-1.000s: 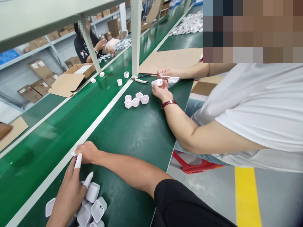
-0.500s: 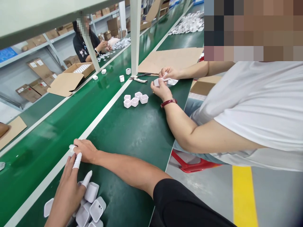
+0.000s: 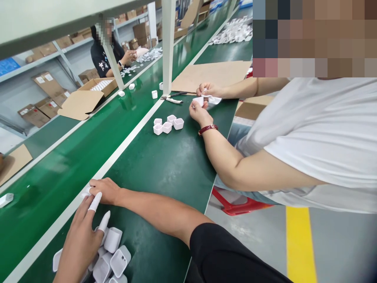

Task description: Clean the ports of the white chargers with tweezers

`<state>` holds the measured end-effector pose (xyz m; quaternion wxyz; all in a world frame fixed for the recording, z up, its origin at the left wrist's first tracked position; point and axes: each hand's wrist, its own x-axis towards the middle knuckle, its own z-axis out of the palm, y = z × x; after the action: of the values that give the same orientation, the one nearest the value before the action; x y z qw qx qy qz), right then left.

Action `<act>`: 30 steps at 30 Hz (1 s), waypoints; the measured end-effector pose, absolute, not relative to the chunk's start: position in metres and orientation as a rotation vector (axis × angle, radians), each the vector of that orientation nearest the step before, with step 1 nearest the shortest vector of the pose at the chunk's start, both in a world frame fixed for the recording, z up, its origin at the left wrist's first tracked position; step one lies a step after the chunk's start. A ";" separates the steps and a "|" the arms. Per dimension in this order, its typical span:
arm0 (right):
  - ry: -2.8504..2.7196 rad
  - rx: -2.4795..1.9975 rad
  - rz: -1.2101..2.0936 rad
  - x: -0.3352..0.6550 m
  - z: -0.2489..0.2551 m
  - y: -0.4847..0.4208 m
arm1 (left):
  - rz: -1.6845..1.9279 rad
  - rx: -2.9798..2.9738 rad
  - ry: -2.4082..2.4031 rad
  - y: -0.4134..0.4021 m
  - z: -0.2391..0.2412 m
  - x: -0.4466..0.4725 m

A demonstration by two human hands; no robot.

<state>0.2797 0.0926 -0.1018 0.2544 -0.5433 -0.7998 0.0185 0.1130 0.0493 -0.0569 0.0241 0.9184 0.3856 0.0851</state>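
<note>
My left hand (image 3: 81, 236) hovers above a cluster of small white square cups (image 3: 120, 261) at the bottom of the view. Its fingers are stretched out, with white finger covers on the thumb and index finger. Past its fingertips, my right hand (image 3: 106, 190) rests at the pale rail (image 3: 114, 157) beside the belt, its fingers curled together. Something white shows at those fingertips; I cannot tell whether it is a finger cover or a held piece. The cups in the cluster lie at different angles, some with their hollow side up, and my left hand partly covers them.
To the right a co-worker's hands (image 3: 203, 106) hold a white piece. Several pinkish-white cups (image 3: 167, 127) and pliers (image 3: 174, 100) lie on the green table. A green belt (image 3: 70, 157) carries white pieces. A post (image 3: 168, 47) stands ahead; another person (image 3: 107, 55) works across the belt.
White pieces on the belt have shifted away toward the upper right. My right hand has dropped slightly nearer my left fingertips. The co-worker's hands have moved a little around the white piece.
</note>
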 end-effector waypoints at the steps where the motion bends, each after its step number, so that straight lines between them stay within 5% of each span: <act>1: -2.185 -1.469 0.063 0.280 -0.102 0.093 | 0.250 2.854 1.209 0.050 -0.057 0.113; 30: -2.262 -1.368 -0.095 0.283 -0.093 0.093 | 0.048 2.916 1.113 0.049 -0.057 0.109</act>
<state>0.2829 0.0925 -0.0928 0.2458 -0.5012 -0.8289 -0.0350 0.1088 0.0485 -0.0574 0.0103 0.9341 0.3565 0.0154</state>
